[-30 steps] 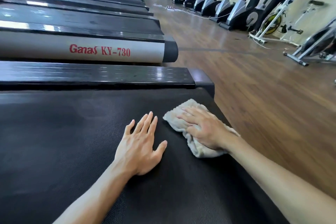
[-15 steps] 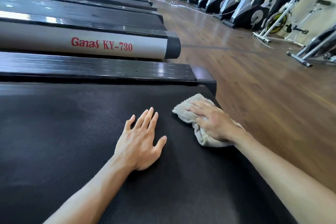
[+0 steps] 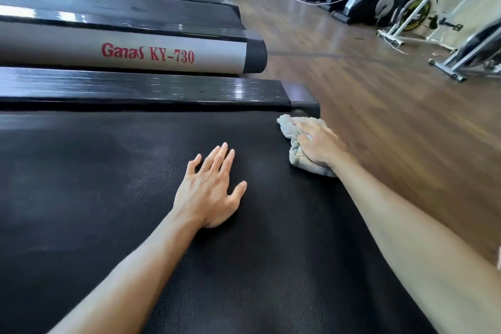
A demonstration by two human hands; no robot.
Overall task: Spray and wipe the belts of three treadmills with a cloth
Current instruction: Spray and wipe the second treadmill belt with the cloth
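Right hand [image 3: 318, 144] pressing down on the crumpled cloth [image 3: 295, 153], fingers laid over it and partly bunching it; left hand [image 3: 210, 190] flat and relaxed on the belt [image 3: 108, 198], fingers spread, holding nothing, probably bracing. Cloth sitting at the belt's far right corner, touching or just short of the dark end cap [image 3: 305, 97] and the black side rail [image 3: 135, 89].

Wiping step in hand, on what looks like the rear end of this belt; no spray bottle in view. Next move likely needs a return stroke back along the rear edge toward the near side, keeping the cloth off the floor [image 3: 379, 116].

Compared with a second ago: cloth and right hand pushed farther out to the corner; left hand barely shifted. Beyond the rail, a grey treadmill [image 3: 122, 54] marked Ganas KY-730.
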